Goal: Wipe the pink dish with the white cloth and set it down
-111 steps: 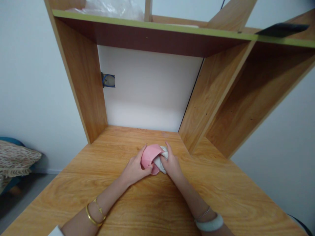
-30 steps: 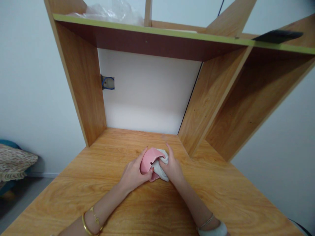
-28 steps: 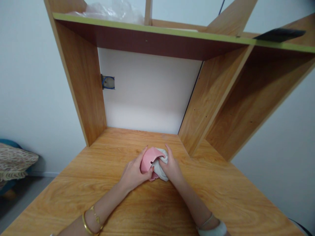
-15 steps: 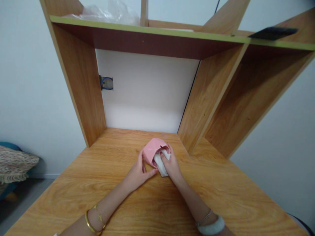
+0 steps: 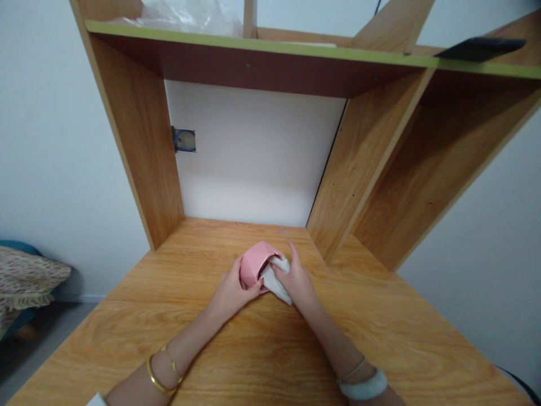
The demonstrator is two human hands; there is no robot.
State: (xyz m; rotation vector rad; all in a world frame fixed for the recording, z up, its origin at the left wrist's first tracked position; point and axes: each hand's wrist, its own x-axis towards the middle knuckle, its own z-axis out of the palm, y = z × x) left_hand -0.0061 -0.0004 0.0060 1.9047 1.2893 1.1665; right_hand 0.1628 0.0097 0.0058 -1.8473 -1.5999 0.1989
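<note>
A glossy pink pot-like container (image 5: 256, 260) with faceted sides lies tipped over the wooden desk, its opening turned toward the right and toward me. My left hand (image 5: 233, 290) grips it from the left, thumb along the near edge and fingers around the far side. At the opening, a white cloth or tissue (image 5: 276, 286) is bunched against the rim, with one corner hanging toward the desk. My right hand (image 5: 296, 277) pinches this white cloth, the index finger pointing up beside the rim. The inside of the container is mostly hidden.
Wooden side panels (image 5: 127, 129) and an upright divider (image 5: 380, 152) rise behind the desk (image 5: 270, 349). Above runs a shelf (image 5: 253, 48) with a clear plastic bag (image 5: 190, 17) and a black flat object (image 5: 479, 49). A wall box (image 5: 185, 140) sits at the left back.
The pink container has shifted left and tilted, with my left hand around it. My right hand has drawn back slightly from the opening, still holding the white cloth.
</note>
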